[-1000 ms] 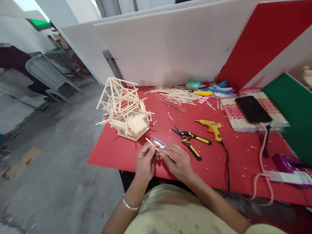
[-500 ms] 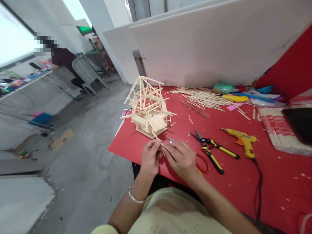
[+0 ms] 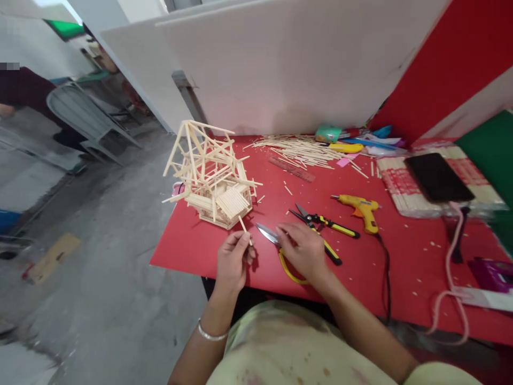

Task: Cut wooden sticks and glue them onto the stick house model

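My left hand (image 3: 233,260) pinches a short wooden stick (image 3: 245,230) that points up toward the stick house model (image 3: 212,179) on the red table (image 3: 192,246). My right hand (image 3: 303,250) rests over yellow-handled scissors (image 3: 276,241) lying on the table, its fingers curled on the handles; the blades stick out to the left. The two hands are a little apart.
Black-and-yellow snips (image 3: 320,227) and a yellow glue gun (image 3: 360,207) with its black cord lie right of my hands. A pile of loose sticks (image 3: 298,149), a ruler (image 3: 292,168), a phone (image 3: 436,177) on stick packs and a white partition (image 3: 280,69) stand behind. A person sits far left.
My hands have come apart. The right hand has lowered the scissors onto the table to the right, while the left hand keeps the stick. The camera view swung back right.
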`<state>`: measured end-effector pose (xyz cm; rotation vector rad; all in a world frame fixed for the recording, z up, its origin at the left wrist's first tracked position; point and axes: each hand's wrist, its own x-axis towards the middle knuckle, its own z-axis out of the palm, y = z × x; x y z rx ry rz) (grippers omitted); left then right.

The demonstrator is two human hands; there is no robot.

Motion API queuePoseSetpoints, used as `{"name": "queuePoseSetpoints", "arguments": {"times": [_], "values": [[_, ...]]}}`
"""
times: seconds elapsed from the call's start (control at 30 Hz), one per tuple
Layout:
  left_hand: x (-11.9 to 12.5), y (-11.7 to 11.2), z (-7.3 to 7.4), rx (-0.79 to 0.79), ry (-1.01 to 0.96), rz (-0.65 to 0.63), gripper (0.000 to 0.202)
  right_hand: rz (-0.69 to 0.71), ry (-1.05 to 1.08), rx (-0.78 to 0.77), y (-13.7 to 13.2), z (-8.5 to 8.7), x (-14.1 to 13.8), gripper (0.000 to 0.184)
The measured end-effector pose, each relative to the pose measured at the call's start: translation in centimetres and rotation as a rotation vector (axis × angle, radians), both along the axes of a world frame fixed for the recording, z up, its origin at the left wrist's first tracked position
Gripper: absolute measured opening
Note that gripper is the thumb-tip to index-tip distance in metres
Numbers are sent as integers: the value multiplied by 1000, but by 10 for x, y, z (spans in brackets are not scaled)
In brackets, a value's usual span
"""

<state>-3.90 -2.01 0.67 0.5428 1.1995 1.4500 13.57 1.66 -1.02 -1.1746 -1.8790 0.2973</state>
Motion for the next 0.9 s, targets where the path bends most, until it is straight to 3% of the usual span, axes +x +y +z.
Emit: {"name": "queuePoseSetpoints", "arguments": {"times": [0.07,0.17,0.3,0.43,0.73,0.9], "values": [[5,2,0,-3,5,-12,28,-30,5,-45,1,-2,13,13],[9,6,3,5,5,-11,28,62,53,-110,-1,3,13,13],[5,6,8,-9,-21,32,25,213,89,-101,-6,14,-13,16],[-4,1,8,-8,-8,77,22,263,71,-42,-8,16,-38,13],[-10,-3,4,223,387,41,13,250,18,-52,-9,10,-44,14],[-12,-5,4,278,510,39,12,244,22,-23,-8,11,-46,14]]}}
